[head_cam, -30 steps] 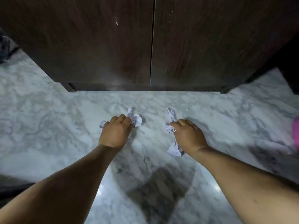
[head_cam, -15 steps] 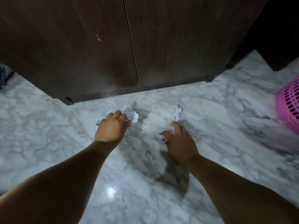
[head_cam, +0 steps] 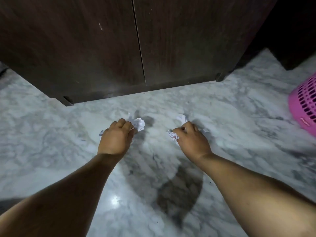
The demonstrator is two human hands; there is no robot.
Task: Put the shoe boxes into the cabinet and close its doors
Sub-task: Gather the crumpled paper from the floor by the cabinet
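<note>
Cabinet (head_cam: pixel 119 48) ahead of me on the marble floor (head_cam: pixel 51 142), both doors shut. My left hand (head_cam: pixel 116 137) clenches crumpled white paper (head_cam: pixel 139 124); my right hand (head_cam: pixel 192 139) grips another paper wad (head_cam: pixel 172 135). Pink basket (head_cam: pixel 304 108) far right.

Marble floor (head_cam: pixel 222 117), grey-white. Dark cabinet (head_cam: pixel 102 57) stands on it at 12 o'clock, doors shut. Pink basket (head_cam: pixel 304 106) at 3 o'clock. Crumpled paper mid-floor, contact unclear.
</note>
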